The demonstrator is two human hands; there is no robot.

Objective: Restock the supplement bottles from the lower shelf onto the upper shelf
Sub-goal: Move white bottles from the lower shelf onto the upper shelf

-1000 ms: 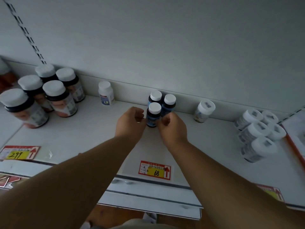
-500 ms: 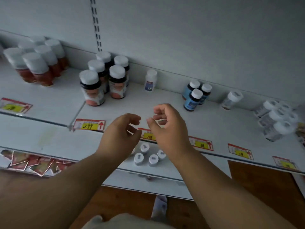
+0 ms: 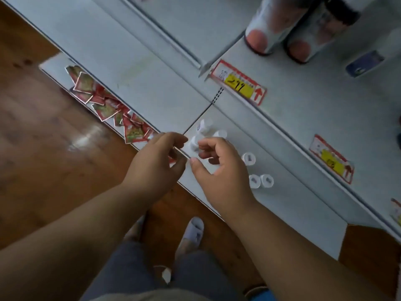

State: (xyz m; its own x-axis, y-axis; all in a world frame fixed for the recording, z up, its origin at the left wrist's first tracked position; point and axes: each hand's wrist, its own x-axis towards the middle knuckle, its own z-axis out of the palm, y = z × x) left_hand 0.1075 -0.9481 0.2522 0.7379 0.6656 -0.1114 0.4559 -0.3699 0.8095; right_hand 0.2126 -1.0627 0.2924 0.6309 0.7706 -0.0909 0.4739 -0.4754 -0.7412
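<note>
Several small white-capped supplement bottles stand on the lower shelf (image 3: pixel 293 205): three (image 3: pixel 248 158) (image 3: pixel 254 181) (image 3: pixel 267 180) beside my right hand, and a blurred cluster (image 3: pixel 202 129) just beyond my fingertips. My left hand (image 3: pixel 155 164) hovers at the shelf's front edge, fingers curled and apart, holding nothing. My right hand (image 3: pixel 219 168) is over the lower shelf with fingers curved near the blurred bottles; contact is unclear. The upper shelf (image 3: pixel 314 109) runs across the upper right.
Large dark-capped bottles (image 3: pixel 267 29) and a blue-labelled bottle (image 3: pixel 366 61) stand on the upper shelf, with red-yellow price tags (image 3: pixel 238 82) (image 3: pixel 331 158) on its edge. Red packets (image 3: pixel 108 107) lie on the lower left shelf. Wooden floor and my slippered foot (image 3: pixel 194 230) are below.
My view has swung sharply down and tilted. Both hands came away from the dark blue bottles on the upper shelf and dropped to the white-capped bottles on the lower shelf.
</note>
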